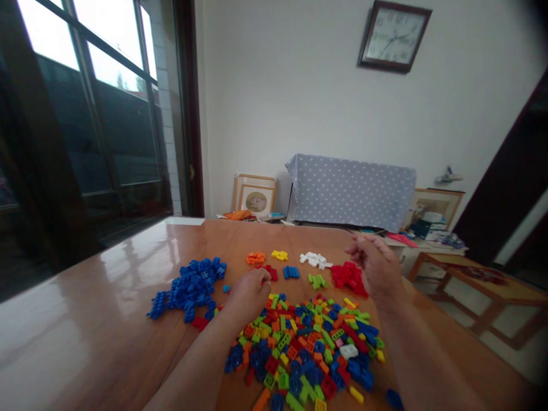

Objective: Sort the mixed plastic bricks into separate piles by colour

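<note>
My left hand (252, 288) reaches over the table with its fingers bent and pressed together at a small group of red toy bricks (273, 272). Its fingertips are on a red brick there. My right hand (374, 260) is raised on the right, its fingers curled together, beside a heap of red bricks (347, 276). Whatever its fingers may hold is hidden. Between my forearms spreads a large mixed pile of loose bricks (299, 337) in green, blue, red, orange and yellow. Small groups of orange (256, 258), yellow (279, 255), blue (291, 272), green (317, 281) and white bricks (314, 260) lie beyond it.
A big heap of blue bricks (192, 285) lies left of my left hand on the glossy wooden table (85, 308). Behind the table stands something under a dotted cloth (351, 191), near a framed picture (256, 200). At right is a wooden stool (483, 285).
</note>
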A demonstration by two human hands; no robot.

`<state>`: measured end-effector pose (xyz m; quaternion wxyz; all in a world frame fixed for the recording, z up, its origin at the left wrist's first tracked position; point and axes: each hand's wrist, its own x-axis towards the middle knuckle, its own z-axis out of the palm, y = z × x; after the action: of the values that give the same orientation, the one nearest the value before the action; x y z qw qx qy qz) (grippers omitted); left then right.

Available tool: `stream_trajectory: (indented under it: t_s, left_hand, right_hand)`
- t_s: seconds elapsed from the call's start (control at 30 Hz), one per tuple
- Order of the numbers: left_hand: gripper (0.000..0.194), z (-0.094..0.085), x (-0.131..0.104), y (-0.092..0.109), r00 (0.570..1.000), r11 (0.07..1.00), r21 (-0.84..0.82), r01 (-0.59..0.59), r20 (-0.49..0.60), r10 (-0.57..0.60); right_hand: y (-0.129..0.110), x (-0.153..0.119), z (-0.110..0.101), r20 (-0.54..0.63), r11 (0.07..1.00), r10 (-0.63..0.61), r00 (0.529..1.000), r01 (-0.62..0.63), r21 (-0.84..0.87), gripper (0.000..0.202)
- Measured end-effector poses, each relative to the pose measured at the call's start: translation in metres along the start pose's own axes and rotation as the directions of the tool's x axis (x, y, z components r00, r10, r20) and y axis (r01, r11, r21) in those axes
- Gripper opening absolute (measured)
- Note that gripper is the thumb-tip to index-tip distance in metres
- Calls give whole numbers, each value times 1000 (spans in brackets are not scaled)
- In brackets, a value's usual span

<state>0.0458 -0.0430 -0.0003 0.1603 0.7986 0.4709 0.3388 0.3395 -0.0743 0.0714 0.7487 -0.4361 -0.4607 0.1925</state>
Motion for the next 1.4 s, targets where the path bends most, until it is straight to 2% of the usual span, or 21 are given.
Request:
stream_trajectory:
  t_s: [0.1, 0.2, 0.33, 0.43, 0.57, 0.67, 0.73, 0.9, 1.03, 1.2, 1.3, 1.4]
  left_hand:
    - [15, 0, 0, 3, 1000, 1000, 1, -28, 14, 28]
    - [14, 3, -3, 10, 995, 996, -11, -88, 44, 89]
    - [14, 7, -7, 18, 983, 987, -24, -161, 86, 162]
    - [14, 7, -7, 16, 984, 988, -12, -152, 88, 152]
    - [16, 5, -4, 8, 989, 992, 17, -123, 85, 121]
    - [16, 8, -5, 10, 985, 987, 31, -155, 82, 152]
    - [16, 11, -8, 18, 974, 977, 38, -208, 104, 203]
    - [19, 18, -17, 54, 913, 923, 60, -381, 181, 366]
    - [18, 25, -25, 86, 845, 849, 143, -509, 271, 461]
    - [15, 41, -41, 130, 732, 731, 182, -657, 384, 562]
    - [17, 55, -51, 155, 674, 689, 119, -715, 381, 633]
    - [23, 73, -58, 173, 621, 645, 82, -760, 387, 681]
  right_hand:
    - [-8, 11, -6, -103, 988, -13, 995, 28, 152, 22]
    - [-13, 22, -6, -163, 976, -25, 986, 60, 209, 19]
    - [-19, 34, 5, -176, 968, -18, 984, 61, 242, 21]
    - [-24, 35, 13, -147, 971, -7, 989, 42, 235, 23]
    - [-19, 22, 5, -40, 990, 91, 995, -86, 111, 28]
    - [-7, 6, -14, 28, 972, 236, 971, -236, 0, 33]
    - [3, -4, -29, 28, 954, 296, 955, -294, -52, 35]
    - [23, -28, -64, -20, 902, 386, 922, -382, -202, 34]
    - [36, -43, -81, -50, 874, 412, 910, -410, -262, 37]
    - [58, -56, -82, -103, 882, 315, 943, -331, -334, 36]
    - [68, -59, -81, -54, 874, 260, 964, -258, -412, 35]
    - [74, -59, -83, 11, 841, 221, 975, -185, -509, 34]
